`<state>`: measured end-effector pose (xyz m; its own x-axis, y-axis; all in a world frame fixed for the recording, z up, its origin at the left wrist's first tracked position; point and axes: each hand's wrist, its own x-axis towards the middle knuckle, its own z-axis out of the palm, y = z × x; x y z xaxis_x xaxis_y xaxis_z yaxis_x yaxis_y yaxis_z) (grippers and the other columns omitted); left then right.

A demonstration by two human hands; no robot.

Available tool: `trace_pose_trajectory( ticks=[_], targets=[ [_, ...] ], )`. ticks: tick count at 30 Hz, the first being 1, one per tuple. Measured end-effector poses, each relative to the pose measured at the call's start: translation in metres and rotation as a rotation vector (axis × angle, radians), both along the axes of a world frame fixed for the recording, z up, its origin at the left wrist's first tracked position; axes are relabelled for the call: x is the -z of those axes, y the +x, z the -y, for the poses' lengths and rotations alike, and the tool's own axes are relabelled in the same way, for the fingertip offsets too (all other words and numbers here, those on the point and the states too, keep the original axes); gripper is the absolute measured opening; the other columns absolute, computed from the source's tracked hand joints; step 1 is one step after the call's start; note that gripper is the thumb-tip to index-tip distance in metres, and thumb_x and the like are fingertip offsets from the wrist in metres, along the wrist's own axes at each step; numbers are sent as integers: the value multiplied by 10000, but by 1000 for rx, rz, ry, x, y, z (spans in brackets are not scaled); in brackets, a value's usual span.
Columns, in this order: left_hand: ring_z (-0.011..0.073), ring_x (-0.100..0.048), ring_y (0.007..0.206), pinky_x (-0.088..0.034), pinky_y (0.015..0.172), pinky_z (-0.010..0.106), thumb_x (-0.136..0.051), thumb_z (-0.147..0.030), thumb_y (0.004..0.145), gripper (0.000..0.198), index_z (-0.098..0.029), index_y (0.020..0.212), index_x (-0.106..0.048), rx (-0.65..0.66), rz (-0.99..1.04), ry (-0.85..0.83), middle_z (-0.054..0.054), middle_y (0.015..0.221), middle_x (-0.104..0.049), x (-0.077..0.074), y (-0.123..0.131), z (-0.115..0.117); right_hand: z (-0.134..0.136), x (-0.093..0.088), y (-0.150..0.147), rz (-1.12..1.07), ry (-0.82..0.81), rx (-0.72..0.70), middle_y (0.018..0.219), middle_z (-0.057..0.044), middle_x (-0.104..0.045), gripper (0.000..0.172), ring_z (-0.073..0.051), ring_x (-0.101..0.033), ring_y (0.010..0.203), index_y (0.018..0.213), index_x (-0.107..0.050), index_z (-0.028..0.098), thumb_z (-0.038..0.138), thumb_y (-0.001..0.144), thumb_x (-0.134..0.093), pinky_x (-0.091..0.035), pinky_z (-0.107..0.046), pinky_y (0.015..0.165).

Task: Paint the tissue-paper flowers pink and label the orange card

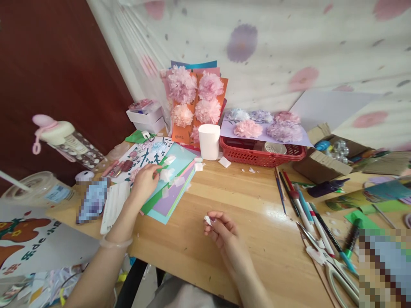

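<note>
My right hand (223, 231) is closed over the wood table, pinching a small crumpled scrap of white paper (208, 220) between thumb and fingertips. Further off to the left, my left hand (146, 182) reaches over a stack of coloured paper sheets (176, 203). Its fingers are bent together at a green bit on the stack; whatever they pinch is too small to make out. Just right of those fingertips, a white ruffled paper flower (167, 174) lies on the light blue sheet. Loose white paper pieces (179, 182) are scattered around it.
A white cup (209, 143) stands behind the stack, beside a red basket (263, 156) topped by a card of paper flowers. Scissors (330, 265), pens and brushes lie at right. A cardboard box (316, 158) sits behind them. A bottle (69, 139) and lidded cup (38, 190) stand left.
</note>
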<state>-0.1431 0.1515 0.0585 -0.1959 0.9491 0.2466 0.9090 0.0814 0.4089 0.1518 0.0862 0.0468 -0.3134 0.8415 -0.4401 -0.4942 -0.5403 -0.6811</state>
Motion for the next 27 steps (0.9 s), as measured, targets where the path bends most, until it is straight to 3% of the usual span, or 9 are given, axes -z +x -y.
trace_pose_trajectory(
  ticks=[3,7,11,13,15,21,24,27],
  targets=[
    [286,-607,1141,-470,1013,430,-467,-326,886,358,-200,1162,-658,-13,23,2,126,1207,-652,-1,4,6,2,2,2,2,22,-6,787,-21,-692,349,-129,-590,650,842,-721,187,410,629,-884,-490,-278,674],
    [267,-652,956,-550,839,390,-622,-402,773,365,-197,1070,-679,14,76,-99,95,1051,-662,2,11,30,3,4,5,3,28,-16,775,-17,-686,337,-132,-589,649,838,-713,194,412,637,-873,-491,-283,680],
    [234,-649,876,-552,720,334,-635,-384,773,227,-205,900,-692,5,120,-159,62,973,-650,7,11,42,3,3,5,-12,30,-29,757,-16,-687,346,-124,-580,631,818,-717,185,415,616,-879,-483,-273,659],
    [199,-639,804,-538,697,314,-652,-371,791,178,-195,771,-667,3,137,-181,34,864,-647,10,8,37,4,2,5,-24,30,-43,750,-15,-693,342,-119,-580,630,818,-722,182,409,618,-882,-479,-264,659],
    [164,-626,739,-529,704,315,-661,-369,837,207,-174,771,-646,-30,146,-179,12,799,-646,12,3,25,5,1,5,-29,29,-53,747,-14,-697,332,-118,-583,631,822,-723,182,403,629,-878,-476,-261,661],
    [165,-623,796,-525,807,388,-593,-373,932,260,-147,1060,-609,-208,96,0,39,947,-650,7,-1,-9,8,2,8,-48,21,-25,736,-10,-702,338,-111,-578,607,795,-724,184,403,601,-893,-470,-254,641],
    [175,-609,852,-518,849,408,-623,-360,900,347,-163,1184,-587,-104,65,32,61,1060,-620,7,12,-5,7,2,9,-52,13,-6,725,-4,-701,355,-103,-579,602,792,-731,185,421,589,-901,-470,-245,640],
    [195,-606,934,-514,887,415,-692,-347,845,342,-187,1141,-635,58,48,-26,57,1053,-615,15,25,3,6,0,11,-45,-9,1,724,-1,-704,395,-95,-577,596,777,-735,183,431,537,-927,-467,-236,638]
  ],
)
